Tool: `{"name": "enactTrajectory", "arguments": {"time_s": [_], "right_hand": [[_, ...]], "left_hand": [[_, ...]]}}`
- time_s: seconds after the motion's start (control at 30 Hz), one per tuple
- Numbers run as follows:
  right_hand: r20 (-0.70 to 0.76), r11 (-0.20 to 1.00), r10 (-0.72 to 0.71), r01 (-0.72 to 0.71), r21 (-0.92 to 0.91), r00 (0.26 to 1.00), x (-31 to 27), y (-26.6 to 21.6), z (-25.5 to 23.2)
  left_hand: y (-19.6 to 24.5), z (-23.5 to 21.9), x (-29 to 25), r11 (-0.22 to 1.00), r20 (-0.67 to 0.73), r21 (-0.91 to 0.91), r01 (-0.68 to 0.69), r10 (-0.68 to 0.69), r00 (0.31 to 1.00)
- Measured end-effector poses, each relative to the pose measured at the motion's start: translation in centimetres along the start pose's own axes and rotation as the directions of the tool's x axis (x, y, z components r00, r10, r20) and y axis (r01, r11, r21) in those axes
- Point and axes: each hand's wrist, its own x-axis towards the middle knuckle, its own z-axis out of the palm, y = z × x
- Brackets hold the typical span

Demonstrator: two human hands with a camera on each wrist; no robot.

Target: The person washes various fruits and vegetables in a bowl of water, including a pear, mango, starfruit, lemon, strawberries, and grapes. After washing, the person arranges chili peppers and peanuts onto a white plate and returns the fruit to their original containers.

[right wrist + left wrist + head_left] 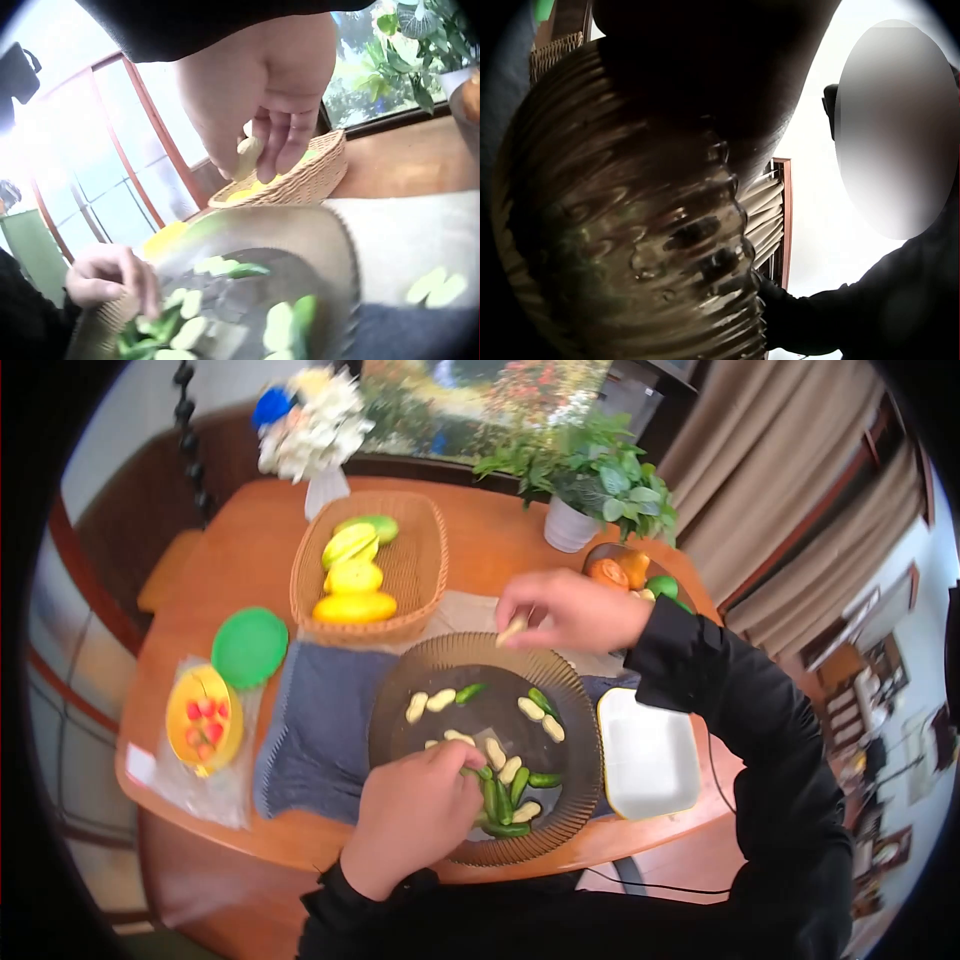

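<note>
My right hand (pixel 570 610) is raised over the far rim of a ribbed amber glass bowl (pixel 592 760). It pinches a peanut in its shell (pixel 248 156) between thumb and fingers. Low over the bowl's near left side, my left hand (pixel 420 810) has its fingers bent down among small green peppers (pixel 503 800) and peanuts (pixel 496 753). In the right wrist view, the left thumb lies apart from the fingertips, which touch the pile. More peanuts (pixel 553 728) and peppers lie spread toward the bowl's far side. The left wrist view mostly has the bowl's outer wall (pixel 645 225).
A wicker basket (pixel 432 550) of yellow fruit stands behind left. Beside a green lid (pixel 250 647), a yellow bowl (pixel 180 745) holds red fruit. A white tray (pixel 650 755) is at the right. Behind stand a potted plant (pixel 573 525) and a fruit bowl (pixel 597 552).
</note>
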Motion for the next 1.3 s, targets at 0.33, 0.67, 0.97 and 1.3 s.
{"name": "enactTrajectory", "arguments": {"time_s": [0.33,0.67,0.97,1.3], "right_hand": [[-0.248,0.941,0.255,-0.298,-0.159,0.935,-6.3,4.2,4.2],[0.039,0.778,0.533,-0.471,-0.415,0.845,-6.1,5.2,7.4],[-0.071,0.814,0.304,-0.298,-0.498,0.95,-6.3,7.5,9.2],[-0.375,0.91,-0.105,-0.064,-0.411,0.921,-9.9,-0.5,7.0]], "left_hand": [[0.7,0.6,0.1,0.987,0.034,-0.041,0.153,-0.152,0.988],[0.6,0.7,0.0,0.97,0.095,-0.121,0.213,-0.202,0.975],[-0.5,1.2,-0.2,0.981,0.027,-0.144,0.131,-0.128,0.991],[-1.1,1.4,-0.2,0.966,0.012,-0.226,0.126,-0.126,0.992]]}}
